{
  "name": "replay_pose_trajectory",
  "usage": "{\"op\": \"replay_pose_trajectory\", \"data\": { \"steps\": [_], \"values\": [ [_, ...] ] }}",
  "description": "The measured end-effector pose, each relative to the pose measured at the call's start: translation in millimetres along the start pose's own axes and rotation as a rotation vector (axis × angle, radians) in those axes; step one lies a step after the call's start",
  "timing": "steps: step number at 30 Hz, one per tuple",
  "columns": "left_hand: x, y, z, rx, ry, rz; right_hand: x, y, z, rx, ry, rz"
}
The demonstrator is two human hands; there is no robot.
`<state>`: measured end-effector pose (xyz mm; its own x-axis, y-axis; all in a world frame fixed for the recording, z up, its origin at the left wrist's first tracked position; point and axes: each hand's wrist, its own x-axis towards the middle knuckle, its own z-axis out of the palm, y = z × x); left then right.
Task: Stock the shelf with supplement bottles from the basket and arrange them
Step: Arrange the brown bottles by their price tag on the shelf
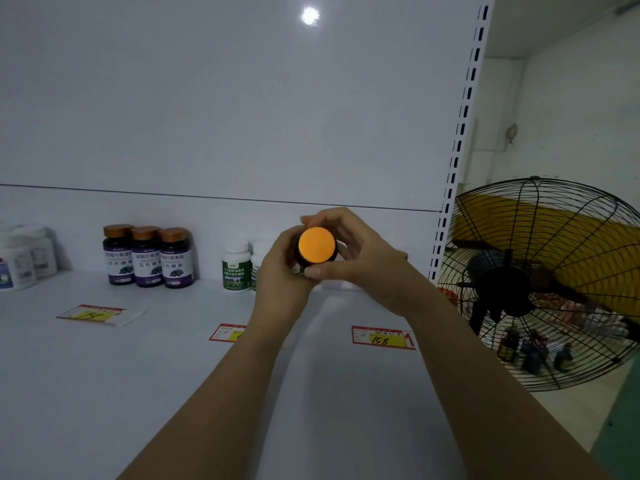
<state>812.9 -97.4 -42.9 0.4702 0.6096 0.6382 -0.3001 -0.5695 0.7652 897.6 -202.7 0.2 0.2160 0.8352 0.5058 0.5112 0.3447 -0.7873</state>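
A dark bottle with an orange cap [317, 246] is held above the white shelf [173, 358], its cap facing me. My left hand [280, 268] grips its left side and my right hand [360, 258] wraps its right side and top. Three purple-label bottles with bronze caps [149, 258] stand in a row at the shelf's back left. Two white-capped green-label bottles [237, 266] stand just left of my hands, the second partly hidden by my left hand. White tubs [20, 261] sit at the far left edge. The basket is out of sight.
Three price tags lie on the shelf: one at the left [93, 314], one in the middle [227, 332] partly under my arm, one reading 158 [382, 337]. A perforated upright [453, 161] bounds the shelf on the right. A large black-caged fan [540, 282] stands beyond it.
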Motion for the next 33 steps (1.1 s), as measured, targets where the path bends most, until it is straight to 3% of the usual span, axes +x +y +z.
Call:
{"op": "replay_pose_trajectory", "data": {
  "steps": [8, 13, 17, 20, 22, 33],
  "values": [
    [2.7, -4.8, -2.9, 0.032, -0.005, 0.018, -0.7, -1.6, -2.1, 0.022, -0.002, -0.028],
    [0.9, 7.4, -2.1, 0.021, -0.185, -0.132, -2.8, -3.9, -15.7, 0.101, 0.230, 0.028],
    [-3.2, 20.8, 0.8, -0.104, -0.402, -0.354, -3.8, -3.1, -20.0, 0.079, 0.464, 0.310],
    [-4.8, 25.9, 1.3, -0.226, -0.503, -0.528, -4.9, 4.1, -21.7, -0.041, 0.489, 0.604],
    [-5.2, 27.1, 0.1, -0.242, -0.542, -0.591, -6.0, 9.9, -20.9, -0.046, 0.488, 0.697],
    [-4.1, 20.5, 0.0, -0.324, -0.596, -0.649, -5.0, 5.0, -25.6, -0.076, 0.476, 0.624]
  ]
}}
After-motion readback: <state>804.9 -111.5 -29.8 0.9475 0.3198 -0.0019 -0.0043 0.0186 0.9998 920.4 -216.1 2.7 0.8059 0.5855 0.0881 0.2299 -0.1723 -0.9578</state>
